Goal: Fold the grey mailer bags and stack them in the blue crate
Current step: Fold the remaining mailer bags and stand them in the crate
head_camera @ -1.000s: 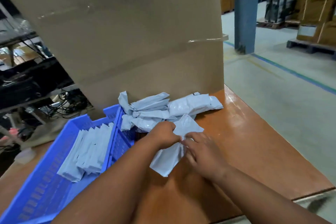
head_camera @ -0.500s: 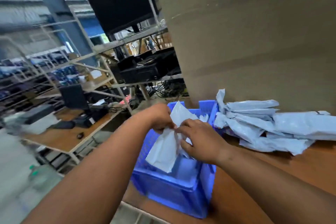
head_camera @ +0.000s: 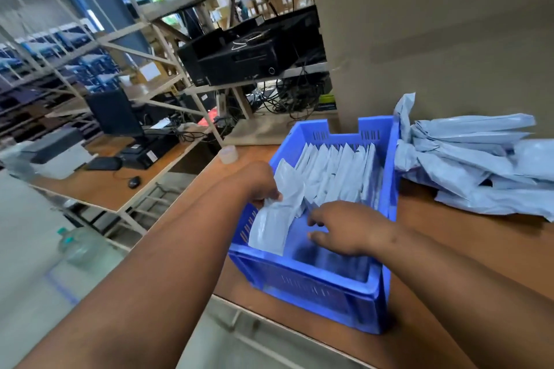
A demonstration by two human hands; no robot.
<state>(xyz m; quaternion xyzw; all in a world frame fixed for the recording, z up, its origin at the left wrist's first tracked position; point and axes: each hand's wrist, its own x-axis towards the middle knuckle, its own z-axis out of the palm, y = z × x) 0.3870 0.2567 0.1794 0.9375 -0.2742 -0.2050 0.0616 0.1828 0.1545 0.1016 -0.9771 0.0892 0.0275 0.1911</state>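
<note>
two bare forearms, no sleeves, left hand (head_camera: 260, 181), right hand (head_camera: 349, 226)

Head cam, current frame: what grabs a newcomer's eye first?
The blue crate at the near table edge, with a row of folded mailers standing along its far side. Over it, the left hand holds a folded grey mailer bag, and the right hand reaches in beside it. A loose pile of unfolded mailers lies right of the crate.
</note>
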